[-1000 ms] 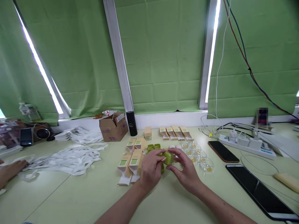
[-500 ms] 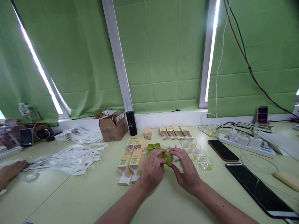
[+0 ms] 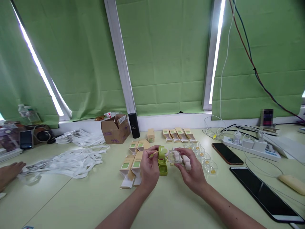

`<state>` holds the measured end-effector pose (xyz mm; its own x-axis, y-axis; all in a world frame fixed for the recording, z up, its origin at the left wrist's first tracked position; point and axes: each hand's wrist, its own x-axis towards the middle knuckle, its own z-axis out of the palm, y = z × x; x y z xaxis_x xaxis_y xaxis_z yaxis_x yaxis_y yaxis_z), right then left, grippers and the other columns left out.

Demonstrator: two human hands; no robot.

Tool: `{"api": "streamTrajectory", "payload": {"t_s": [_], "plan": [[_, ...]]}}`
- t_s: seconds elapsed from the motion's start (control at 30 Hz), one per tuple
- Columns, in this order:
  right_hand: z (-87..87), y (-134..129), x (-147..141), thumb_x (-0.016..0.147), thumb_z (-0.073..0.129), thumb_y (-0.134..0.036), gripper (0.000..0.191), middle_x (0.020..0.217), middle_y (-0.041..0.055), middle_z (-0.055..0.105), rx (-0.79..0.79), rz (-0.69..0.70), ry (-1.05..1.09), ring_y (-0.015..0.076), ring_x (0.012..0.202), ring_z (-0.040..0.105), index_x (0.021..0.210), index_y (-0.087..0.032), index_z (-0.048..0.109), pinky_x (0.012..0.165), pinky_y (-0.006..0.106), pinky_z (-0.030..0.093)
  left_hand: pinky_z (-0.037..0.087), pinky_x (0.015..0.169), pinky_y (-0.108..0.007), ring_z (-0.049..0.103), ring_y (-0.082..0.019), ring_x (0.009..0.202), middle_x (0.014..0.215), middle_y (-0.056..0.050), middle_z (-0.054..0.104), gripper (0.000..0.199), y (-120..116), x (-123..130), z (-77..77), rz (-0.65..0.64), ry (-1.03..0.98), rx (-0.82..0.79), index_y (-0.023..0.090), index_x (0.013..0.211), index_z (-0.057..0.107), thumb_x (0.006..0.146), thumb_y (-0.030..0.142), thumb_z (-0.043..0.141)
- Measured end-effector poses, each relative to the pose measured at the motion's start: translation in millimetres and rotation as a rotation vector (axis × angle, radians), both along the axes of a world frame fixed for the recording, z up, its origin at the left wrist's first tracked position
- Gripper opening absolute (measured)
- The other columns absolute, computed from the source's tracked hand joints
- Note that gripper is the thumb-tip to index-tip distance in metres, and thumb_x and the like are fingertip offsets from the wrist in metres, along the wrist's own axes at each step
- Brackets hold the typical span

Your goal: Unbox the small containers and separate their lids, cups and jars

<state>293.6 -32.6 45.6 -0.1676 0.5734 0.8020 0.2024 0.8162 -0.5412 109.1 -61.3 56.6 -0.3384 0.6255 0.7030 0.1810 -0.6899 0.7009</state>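
My left hand [image 3: 150, 167] grips a small green plastic case [image 3: 162, 152] with thumb and fingers. A whitish piece shows at the right side of this case. Just below it a green square tray [image 3: 163, 170] lies on the table, partly covered by the hand. My right hand [image 3: 194, 170] is closed on a clear plastic cup [image 3: 172, 156], its fingertips at the cup's right side. Whitish rounded pieces [image 3: 186, 162] show by its fingers and palm; whether they are held or lie on the table I cannot tell.
Tan cartons [image 3: 126, 167] stand left of my hands, and more cartons [image 3: 179, 135] stand behind. Clear cups [image 3: 209, 166] with yellow bits lie at the right, beside phones [image 3: 227, 153] and a power strip [image 3: 252, 147]. White straps [image 3: 69, 163] and another person's hand [image 3: 10, 171] are at the left.
My hands, earlier together around a green case, are now apart. My left hand has drawn a little left with the case, and the clear cup now shows at my right fingertips.
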Motion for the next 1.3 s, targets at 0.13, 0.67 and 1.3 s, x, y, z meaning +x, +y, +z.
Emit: {"api": "streamTrajectory", "payload": {"t_s": [0.13,0.67,1.3], "plan": [[3.1,-4,0,0.095,0.061,-0.027,0.036,0.126,0.0100,0.065,-0.019,0.032,0.019,0.0289,0.118,0.062,0.131,-0.028,0.055,0.099,0.047,0.055,0.062,0.067,-0.031,0.073,-0.019,0.082,0.106,-0.011,0.073,0.038,7,-4,5.8,-0.013,-0.209,-0.123,0.019,0.090,0.054,0.089,0.053,0.071],[42.0,22,43,0.081,0.075,-0.059,0.039,0.117,0.0106,0.066,-0.401,0.039,0.263,0.0242,0.095,0.071,0.088,-0.021,0.074,0.082,0.038,0.059,0.060,0.063,-0.029,0.070,-0.015,0.067,0.079,-0.001,0.070,0.045,13,-6,0.0,-0.127,-0.400,-0.308,0.017,0.085,0.057,0.076,0.054,0.082],[-18.2,14,102,0.093,0.059,-0.022,0.020,0.108,0.0066,0.073,0.155,-0.529,-0.647,0.0336,0.115,0.059,0.085,-0.030,0.075,0.096,0.053,0.040,0.061,0.062,-0.030,0.072,-0.017,0.065,0.080,-0.002,0.073,0.048,11,-3,3.4,-0.128,-0.384,-0.306,0.018,0.084,0.056,0.074,0.056,0.083]]}}
